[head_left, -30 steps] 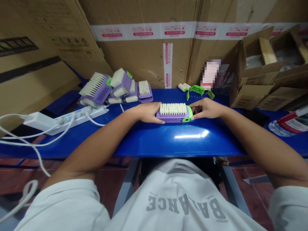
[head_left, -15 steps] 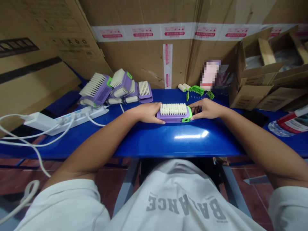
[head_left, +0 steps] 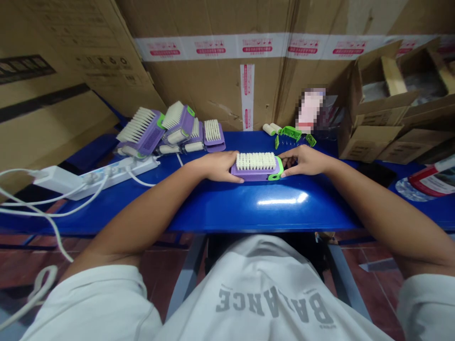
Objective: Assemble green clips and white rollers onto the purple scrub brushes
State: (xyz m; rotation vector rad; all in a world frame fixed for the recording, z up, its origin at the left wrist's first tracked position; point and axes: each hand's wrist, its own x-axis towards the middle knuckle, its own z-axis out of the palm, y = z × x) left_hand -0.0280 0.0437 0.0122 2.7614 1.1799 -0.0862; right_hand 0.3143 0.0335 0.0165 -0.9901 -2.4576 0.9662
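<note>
A purple scrub brush point(head_left: 254, 175) with cream bristles facing up lies lengthwise between my hands, at or just over the blue table. My left hand point(head_left: 221, 166) grips its left end, thumb along the near side. At the other end is a green end piece point(head_left: 276, 170). The fingers of my right hand point(head_left: 305, 160) are closed on it, with the thumb at its near corner; the far fingertips are partly hidden. Behind my right hand lie a green plastic frame point(head_left: 291, 133), small green parts point(head_left: 310, 140) and cream rollers point(head_left: 269, 129).
Several similar purple brushes point(head_left: 144, 135) are piled at the back left. A white power strip point(head_left: 103, 180) with cables lies in front of them. Open cardboard boxes point(head_left: 377, 113) and a bottle with a red label point(head_left: 428, 182) stand on the right. Large cartons point(head_left: 209, 85) wall off the back.
</note>
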